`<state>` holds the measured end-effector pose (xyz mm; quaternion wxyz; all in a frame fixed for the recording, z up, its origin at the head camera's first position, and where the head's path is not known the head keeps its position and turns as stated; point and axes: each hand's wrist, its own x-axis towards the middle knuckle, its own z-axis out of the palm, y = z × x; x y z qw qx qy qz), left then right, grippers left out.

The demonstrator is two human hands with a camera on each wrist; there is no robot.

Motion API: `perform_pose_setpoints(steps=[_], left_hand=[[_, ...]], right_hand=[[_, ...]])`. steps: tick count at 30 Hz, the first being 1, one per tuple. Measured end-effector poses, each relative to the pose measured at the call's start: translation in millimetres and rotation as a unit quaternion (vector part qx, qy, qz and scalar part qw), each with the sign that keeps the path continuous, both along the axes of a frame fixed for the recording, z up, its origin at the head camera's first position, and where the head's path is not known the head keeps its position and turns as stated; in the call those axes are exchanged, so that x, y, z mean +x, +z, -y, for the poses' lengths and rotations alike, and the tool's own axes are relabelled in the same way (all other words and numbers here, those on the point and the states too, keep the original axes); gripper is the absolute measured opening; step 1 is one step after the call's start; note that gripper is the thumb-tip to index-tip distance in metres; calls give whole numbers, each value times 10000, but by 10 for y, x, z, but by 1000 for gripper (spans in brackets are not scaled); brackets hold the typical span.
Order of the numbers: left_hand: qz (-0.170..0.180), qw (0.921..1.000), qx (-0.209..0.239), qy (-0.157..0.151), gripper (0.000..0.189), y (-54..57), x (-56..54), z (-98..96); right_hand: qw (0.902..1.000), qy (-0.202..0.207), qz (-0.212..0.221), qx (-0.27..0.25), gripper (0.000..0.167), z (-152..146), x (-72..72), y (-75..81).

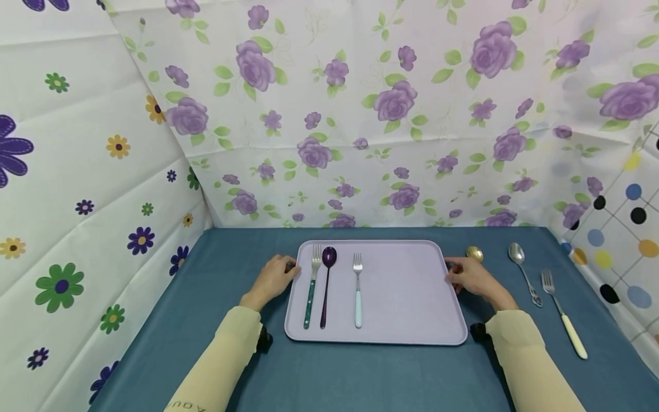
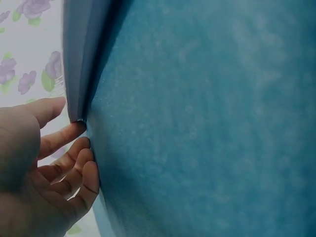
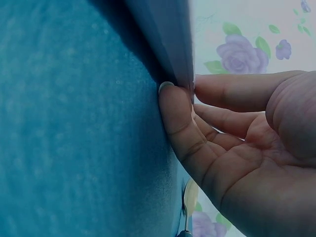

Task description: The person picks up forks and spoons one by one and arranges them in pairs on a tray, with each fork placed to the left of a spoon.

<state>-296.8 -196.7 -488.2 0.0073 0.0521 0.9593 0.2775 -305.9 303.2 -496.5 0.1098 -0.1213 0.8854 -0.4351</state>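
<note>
A pale lilac tray lies on the blue cloth, bearing a fork with a dark green handle, a dark purple spoon and a fork with a light blue handle. My left hand pinches the tray's left rim, thumb at the upper edge and index fingertip tucked beneath, as the left wrist view shows. On the opposite side my right hand pinches the right rim between thumb and index finger; its index fingertip reaches under the edge.
Right of the tray lie a gold spoon, partly hidden behind my right hand, a silver spoon and a fork with a cream handle. Flowered cloth hangs behind the table, with patterned cloths at both sides.
</note>
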Motion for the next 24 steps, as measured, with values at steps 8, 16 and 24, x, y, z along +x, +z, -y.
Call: perform_pose_setpoints(steps=[8,16,24], left_hand=[[-30,10000,27,3,35,-6,6,-21],[-76,9995,296,4,36,-9,0,-12],[222,9923,1208,125,39,-33,34,-13]], right_hand=[[10000,21,9,2,56,-9,3,-3],[10000,33,17,14,56,-5,6,31],[10000,-14,59,52,57,-19,27,11]])
